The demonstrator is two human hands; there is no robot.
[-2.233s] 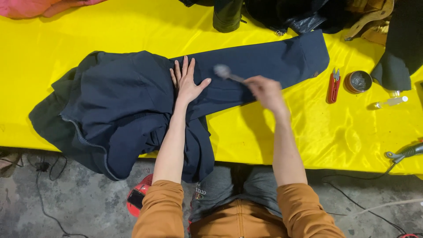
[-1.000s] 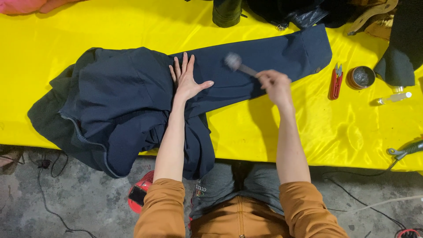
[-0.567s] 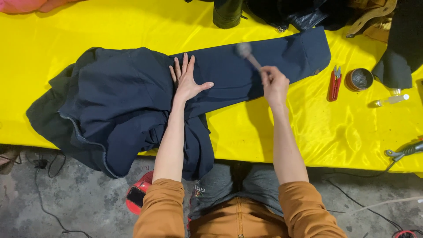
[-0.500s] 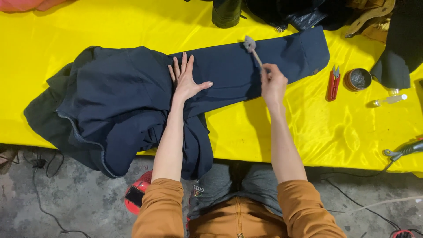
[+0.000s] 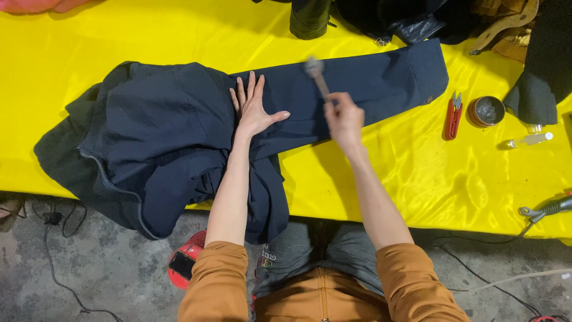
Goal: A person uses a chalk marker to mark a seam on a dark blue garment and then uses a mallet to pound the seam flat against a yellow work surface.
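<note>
Fingers [image 5: 253, 89] of left hand [image 5: 255, 109] are lying spread flat, pressing the navy jacket [image 5: 179, 137] on the yellow table [image 5: 357, 179]. Right hand [image 5: 344, 117] is clenching a small brush [image 5: 316, 70] handle over the jacket's sleeve. Red snips [image 5: 453, 114] and round tin [image 5: 486, 111] are sitting right of the sleeve cuff.

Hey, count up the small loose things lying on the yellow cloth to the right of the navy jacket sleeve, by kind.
Red snips: 1
Round tin: 1
Small clear bottle: 1
Total: 3
</note>
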